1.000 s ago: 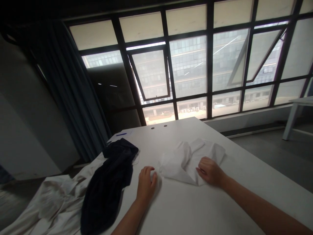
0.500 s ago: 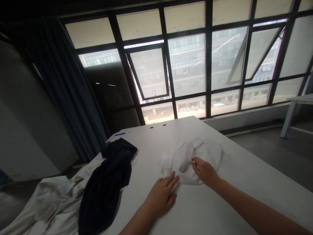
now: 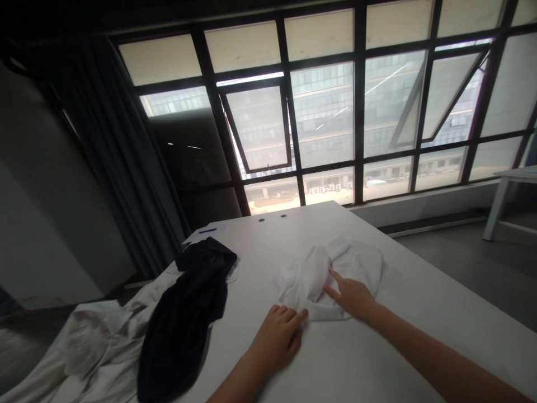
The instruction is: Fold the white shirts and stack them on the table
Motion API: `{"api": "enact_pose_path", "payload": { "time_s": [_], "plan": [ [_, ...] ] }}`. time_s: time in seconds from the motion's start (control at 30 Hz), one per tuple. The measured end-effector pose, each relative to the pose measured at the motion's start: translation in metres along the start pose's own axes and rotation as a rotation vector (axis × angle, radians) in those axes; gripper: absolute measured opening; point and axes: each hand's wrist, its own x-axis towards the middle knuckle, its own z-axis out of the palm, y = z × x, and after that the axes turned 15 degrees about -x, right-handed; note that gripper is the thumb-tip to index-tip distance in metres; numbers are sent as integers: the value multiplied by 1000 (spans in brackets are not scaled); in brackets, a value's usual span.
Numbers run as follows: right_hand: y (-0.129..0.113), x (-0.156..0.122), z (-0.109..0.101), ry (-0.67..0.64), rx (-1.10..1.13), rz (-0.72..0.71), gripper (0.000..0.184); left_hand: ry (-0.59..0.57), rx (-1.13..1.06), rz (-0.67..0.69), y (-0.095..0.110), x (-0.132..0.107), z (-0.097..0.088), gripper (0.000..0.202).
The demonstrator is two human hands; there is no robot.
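A crumpled piece of white cloth, thin like a garment, lies on the white table in front of me. My left hand is at its near left edge, fingers curled and pressed together over the hem; the fingertips are partly hidden. On the right side of the cloth rests my right hand, its index finger stretched onto the folds and its thumb apart from it. Nothing shows between those fingers.
Left of my hands lies a dark navy garment, beside a heap of off-white fabric hanging over the table's left edge. A blue pen lies on paper at the far left corner. Windows stand beyond; another table is at right.
My left hand's fingers have curled in at the cloth's edge, having been stretched out before. My right hand's index finger and thumb have spread. The cloth stays in about the same place.
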Motion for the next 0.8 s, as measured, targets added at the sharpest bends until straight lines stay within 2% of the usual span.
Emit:
{"api": "enact_pose_path", "payload": {
  "time_s": [0.13,0.23,0.3,0.47,0.53,0.6,0.67,0.73,0.8],
  "plan": [
    [-5,7,-5,3,141,-59,52,-30,39,55,4,3,0,50],
    [-14,9,-18,134,214,-143,35,-22,56,135,3,1,-1,46],
    [-24,4,-30,233,234,-241,29,65,79,196,-1,-4,-1,46],
    [-61,-32,-57,378,242,-601,14,434,197,323,-16,-22,-4,54],
    [-77,-51,-58,394,253,-762,12,483,211,376,-18,-27,-8,59],
    [-90,-66,-53,380,267,-907,14,431,207,384,-15,-27,-13,60],
    [-95,-72,-48,351,292,-992,16,293,183,333,-10,-23,-18,54],
    [-90,-68,-46,334,307,-938,11,138,141,238,-6,-18,-21,38],
    [-75,-56,-46,342,297,-764,11,17,112,149,-5,-14,-22,27]
  ]
}}
